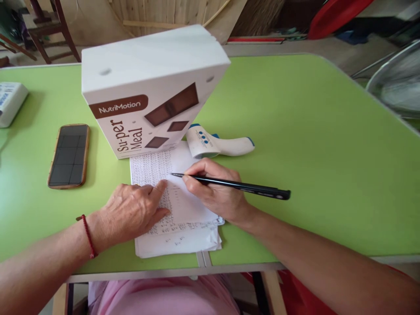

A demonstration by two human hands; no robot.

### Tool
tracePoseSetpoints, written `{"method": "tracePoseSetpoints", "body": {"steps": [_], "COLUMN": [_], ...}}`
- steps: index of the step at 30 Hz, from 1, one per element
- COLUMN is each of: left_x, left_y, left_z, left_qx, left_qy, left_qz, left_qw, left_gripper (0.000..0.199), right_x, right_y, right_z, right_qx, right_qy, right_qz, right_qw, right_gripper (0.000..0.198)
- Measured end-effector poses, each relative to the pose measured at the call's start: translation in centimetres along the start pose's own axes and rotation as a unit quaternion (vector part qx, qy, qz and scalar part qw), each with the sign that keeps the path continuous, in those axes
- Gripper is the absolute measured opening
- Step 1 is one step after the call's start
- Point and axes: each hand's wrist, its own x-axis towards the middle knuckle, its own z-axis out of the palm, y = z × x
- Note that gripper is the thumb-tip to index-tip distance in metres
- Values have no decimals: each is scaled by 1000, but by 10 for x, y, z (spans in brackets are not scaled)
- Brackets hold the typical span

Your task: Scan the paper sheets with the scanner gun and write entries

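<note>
My right hand [218,190] grips a black pen [243,185], its tip just over a sheet of paper [193,203] that carries dense rows of handwriting on its left side. Lying across the left part of that sheet, my left hand [133,214] has its index finger and thumb stretched out and holds nothing. Several more written sheets [177,246] lie beneath, sticking out toward the table's near edge. A tall white NutriMotion box [157,87] stands upright at the far end of the paper. Beside the box, beyond my right hand, lies a white and blue infrared thermometer [216,142].
A phone [68,155] with a dark screen lies on the green table [295,122] left of the box. At the far left edge sits a white box [11,103]. Past the table are a wooden chair [52,28] and a fan-like round thing [398,83].
</note>
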Motion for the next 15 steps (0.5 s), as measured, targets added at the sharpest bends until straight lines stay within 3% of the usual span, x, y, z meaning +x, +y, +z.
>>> {"method": "tracePoseSetpoints", "body": {"steps": [15], "left_x": [-1], "left_y": [-1], "left_z": [0], "left_qx": [0], "left_qy": [2], "left_qz": [1], "left_qw": [1000], "left_gripper": [46], "right_x": [0], "right_y": [1], "right_z": [0], "right_qx": [1], "right_qy": [-2], "right_qz": [-6], "right_qw": [1000], "right_gripper": [15]}}
